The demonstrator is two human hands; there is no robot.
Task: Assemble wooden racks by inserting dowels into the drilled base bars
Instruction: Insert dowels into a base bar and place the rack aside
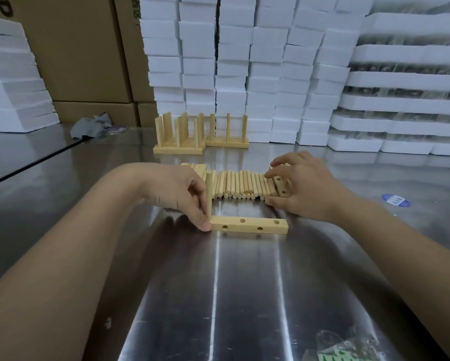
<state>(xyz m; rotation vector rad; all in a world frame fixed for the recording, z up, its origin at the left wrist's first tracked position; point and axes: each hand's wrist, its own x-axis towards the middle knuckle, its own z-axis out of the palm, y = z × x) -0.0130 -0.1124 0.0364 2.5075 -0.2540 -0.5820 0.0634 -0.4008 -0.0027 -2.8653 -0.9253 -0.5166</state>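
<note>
A drilled base bar [250, 225] lies flat on the steel table, several holes showing along it. My left hand [182, 194] pinches an upright dowel [209, 191] standing at the bar's left end. Behind the bar lies a row of loose dowels [240, 185]. My right hand [304, 186] reaches over the right end of that row, thumb and fingers curled around the last dowels beside another drilled bar [281, 186]. Further base bars [196, 168] lie stacked at the row's left end. Finished racks [200, 136] stand further back.
Stacks of white foam boxes [244, 69] wall the far side and the left [12, 82]. Cardboard cartons [88, 48] stand behind. A grey rag [88, 126] lies at the back left, a blue sticker [395, 199] at right, a plastic bag [348, 345] near me.
</note>
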